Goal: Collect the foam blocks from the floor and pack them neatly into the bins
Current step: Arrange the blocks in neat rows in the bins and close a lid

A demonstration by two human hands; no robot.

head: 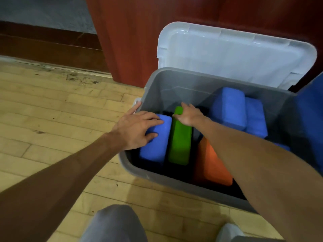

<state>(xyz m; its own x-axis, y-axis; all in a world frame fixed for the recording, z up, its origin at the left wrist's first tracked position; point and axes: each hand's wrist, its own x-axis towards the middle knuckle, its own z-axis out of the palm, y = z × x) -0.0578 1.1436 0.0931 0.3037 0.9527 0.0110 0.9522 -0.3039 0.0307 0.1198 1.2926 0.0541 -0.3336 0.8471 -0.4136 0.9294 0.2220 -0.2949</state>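
Head view looks down into a gray bin [174, 76] on the wood floor [52, 119]. The left hand [136, 128] has its grip wrapped round the near-top end of a blue block [155, 145], which stands on edge by the bin's left wall. Just beside that grip, the right hand [189, 114] has its grip pinched on the far end of a green block [180, 144]. An orange block [211, 163] lies under the right arm. Past the right grip, more blue blocks [229, 109] lean together. A white lid [236, 55] stands behind the bin.
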